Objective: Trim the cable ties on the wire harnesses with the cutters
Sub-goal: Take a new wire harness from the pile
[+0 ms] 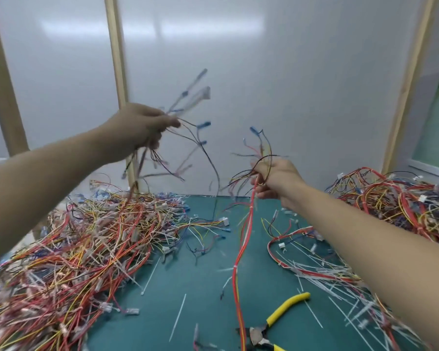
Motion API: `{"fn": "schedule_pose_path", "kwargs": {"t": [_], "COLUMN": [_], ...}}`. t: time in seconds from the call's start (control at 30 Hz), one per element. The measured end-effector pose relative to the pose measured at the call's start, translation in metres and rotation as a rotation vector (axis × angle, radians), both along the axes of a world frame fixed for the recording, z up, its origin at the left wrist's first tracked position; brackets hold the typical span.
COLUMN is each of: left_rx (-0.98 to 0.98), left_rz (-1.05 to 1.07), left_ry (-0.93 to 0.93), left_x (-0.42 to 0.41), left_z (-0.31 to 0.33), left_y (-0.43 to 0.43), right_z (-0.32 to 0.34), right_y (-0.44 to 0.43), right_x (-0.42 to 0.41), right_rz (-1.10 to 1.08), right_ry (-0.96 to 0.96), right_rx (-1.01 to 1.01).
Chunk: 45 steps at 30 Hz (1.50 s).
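My left hand [142, 125] is raised above the table and grips a blurred bunch of harness wires [188, 138] with blue connectors fanning out to the right. My right hand [274, 179] is also raised and grips a second wire harness [243, 234], whose red and orange wires hang down to the green mat. The yellow-handled cutters [276, 320] lie on the mat at the bottom centre, untouched, their jaws beside the hanging red wires.
A big tangled pile of harnesses [69, 262] covers the left of the green mat [200, 287]. Another pile [403, 206] sits at the back right. Loose white cable-tie offcuts [322, 279] lie scattered under my right forearm. Wooden posts and a white wall stand behind.
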<state>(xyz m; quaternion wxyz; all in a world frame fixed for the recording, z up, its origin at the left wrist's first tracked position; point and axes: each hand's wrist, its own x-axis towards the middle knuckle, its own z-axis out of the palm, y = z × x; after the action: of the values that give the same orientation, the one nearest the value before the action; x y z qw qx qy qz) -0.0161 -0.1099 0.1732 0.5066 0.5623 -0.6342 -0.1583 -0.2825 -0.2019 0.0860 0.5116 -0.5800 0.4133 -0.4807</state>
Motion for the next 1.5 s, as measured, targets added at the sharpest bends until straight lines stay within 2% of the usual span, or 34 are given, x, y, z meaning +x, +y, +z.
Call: {"fn": "schedule_pose_path", "kwargs": {"t": [0.1,0.2,0.33,0.4,0.53,0.63,0.77,0.8,0.83,0.87,0.93,0.97,1.0,1.03,1.07,1.1,1.13,1.2,1.27,1.37,1.43,1.5], "left_rx": [-0.062,-0.092,-0.112,-0.081,-0.031,0.035,0.063,0.045,0.026,0.021,0.029,0.022,0.001,-0.029,-0.059,-0.08,-0.087,-0.067,-0.071,-0.018,0.028,-0.114], "left_rz": [0.129,0.173,0.133,0.088,-0.069,-0.036,0.06,0.109,0.161,0.206,0.236,0.234,0.229,0.225,0.219,0.21,0.196,0.154,0.122,0.061,0.037,0.076], "left_ry": [0.109,0.092,0.104,0.083,0.088,-0.057,-0.244,-0.338,-0.443,-0.519,-0.54,-0.509,-0.466,-0.43,-0.408,-0.389,-0.356,-0.236,-0.181,-0.164,-0.267,-0.355], "left_x": [0.023,0.023,-0.003,-0.028,-0.083,-0.089,-0.068,-0.062,-0.056,-0.05,-0.04,-0.037,-0.036,-0.038,-0.042,-0.048,-0.056,-0.075,-0.093,-0.107,-0.1,-0.083], "left_z": [0.02,0.031,0.042,0.048,0.055,0.039,0.002,-0.006,-0.012,-0.016,-0.018,-0.016,-0.012,-0.006,-0.001,0.003,0.006,0.005,-0.001,-0.009,-0.011,-0.019], "left_y": [0.004,0.006,0.011,0.015,0.017,0.011,-0.003,-0.006,-0.008,-0.009,-0.008,-0.008,-0.009,-0.009,-0.01,-0.011,-0.014,-0.019,-0.023,-0.023,-0.014,0.003], "right_z": [0.008,0.023,0.039,0.039,0.027,0.014,-0.009,-0.015,-0.018,-0.018,-0.01,-0.006,0.0,0.006,0.012,0.017,0.02,0.018,0.011,0.004,0.005,0.01], "right_y": [-0.012,-0.021,-0.023,-0.019,-0.012,-0.01,-0.017,-0.02,-0.022,-0.024,-0.03,-0.033,-0.034,-0.031,-0.024,-0.013,0.002,0.031,0.051,0.059,0.056,0.049], "right_x": [-0.017,-0.02,-0.014,-0.011,-0.006,-0.009,-0.014,-0.015,-0.016,-0.02,-0.029,-0.03,-0.029,-0.023,-0.014,-0.001,0.014,0.041,0.061,0.075,0.076,0.071], "right_rz": [-0.139,-0.21,-0.184,-0.11,0.15,0.318,0.291,0.268,0.24,0.205,0.048,-0.061,-0.171,-0.244,-0.239,-0.147,0.029,0.347,0.461,0.439,0.407,0.355], "right_ry": [-0.002,-0.067,-0.094,-0.012,0.23,0.477,0.616,0.688,0.838,1.066,1.546,1.639,1.582,1.33,0.989,0.659,0.445,0.321,0.243,-0.031,-0.147,-0.197], "right_rx": [-0.034,-0.036,-0.017,-0.009,0.109,0.174,0.168,0.121,0.035,-0.094,-0.395,-0.533,-0.65,-0.694,-0.673,-0.589,-0.464,-0.263,-0.168,-0.033,0.053,0.063]}}
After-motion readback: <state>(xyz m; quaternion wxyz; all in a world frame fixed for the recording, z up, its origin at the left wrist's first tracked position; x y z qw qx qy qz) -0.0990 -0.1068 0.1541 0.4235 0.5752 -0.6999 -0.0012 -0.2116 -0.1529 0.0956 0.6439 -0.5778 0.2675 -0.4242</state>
